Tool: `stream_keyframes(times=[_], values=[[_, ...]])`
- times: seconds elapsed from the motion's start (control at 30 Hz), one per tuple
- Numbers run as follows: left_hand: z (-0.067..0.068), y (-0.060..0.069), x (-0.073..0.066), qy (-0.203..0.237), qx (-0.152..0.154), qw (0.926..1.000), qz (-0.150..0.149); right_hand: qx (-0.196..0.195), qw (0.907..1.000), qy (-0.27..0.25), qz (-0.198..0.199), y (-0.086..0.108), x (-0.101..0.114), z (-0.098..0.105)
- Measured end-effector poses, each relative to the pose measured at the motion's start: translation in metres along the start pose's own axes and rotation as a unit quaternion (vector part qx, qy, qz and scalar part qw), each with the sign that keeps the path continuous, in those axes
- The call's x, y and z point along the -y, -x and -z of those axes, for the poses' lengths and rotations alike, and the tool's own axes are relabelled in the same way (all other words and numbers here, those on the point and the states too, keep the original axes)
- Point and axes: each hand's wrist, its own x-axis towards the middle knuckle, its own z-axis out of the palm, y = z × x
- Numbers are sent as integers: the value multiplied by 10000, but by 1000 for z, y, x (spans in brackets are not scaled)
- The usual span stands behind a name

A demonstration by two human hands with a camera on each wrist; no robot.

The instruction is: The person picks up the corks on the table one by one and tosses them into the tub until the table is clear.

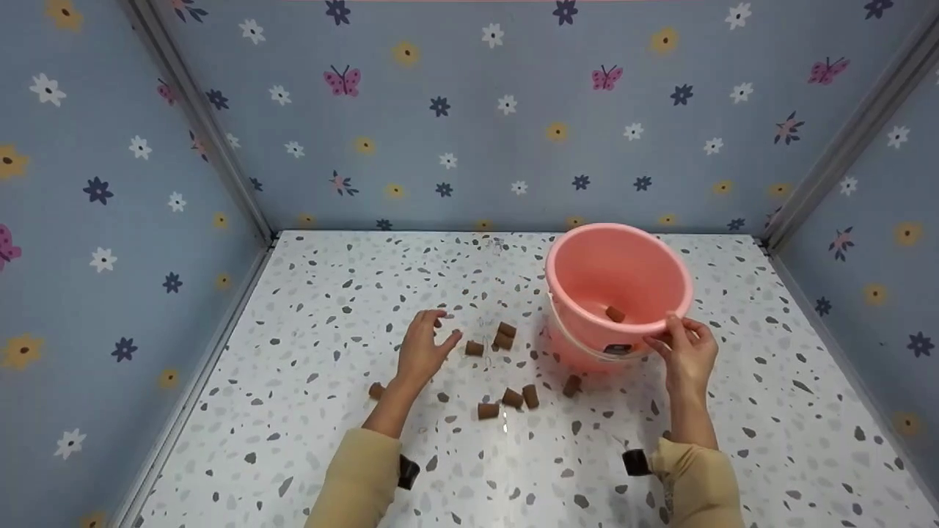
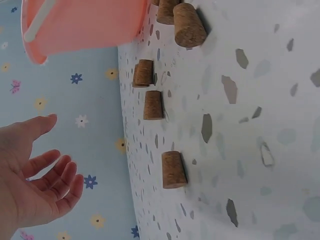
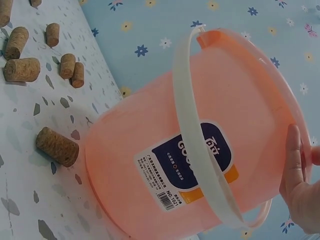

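Observation:
A pink bucket with a white handle stands at the right, one cork lying inside it. My right hand pinches the bucket's near right rim, and the right wrist view shows its fingers against the outer wall. Over the table to the left, my left hand hovers with fingers loosely bent and nothing in its grasp. Nearest to it in the head view are a cork and two corks touching. Another cork lies apart in the left wrist view.
Nearer the front lie a cork and a pair of corks. One cork is close to the bucket's base; another cork is partly behind the left forearm. Flowered walls border the speckled table.

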Motion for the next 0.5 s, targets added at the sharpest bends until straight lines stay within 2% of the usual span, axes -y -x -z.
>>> stream_keyframes(times=[0.17,0.37,0.5], values=[[5,9,17,-201,45,9995,256,-25,10000,63,10,1,2,-1],[12,18,36,-93,106,9985,535,-42,9999,101,-33,2,4,-3],[13,25,50,-140,56,9983,569,-24,9999,129,-52,1,4,-2]])
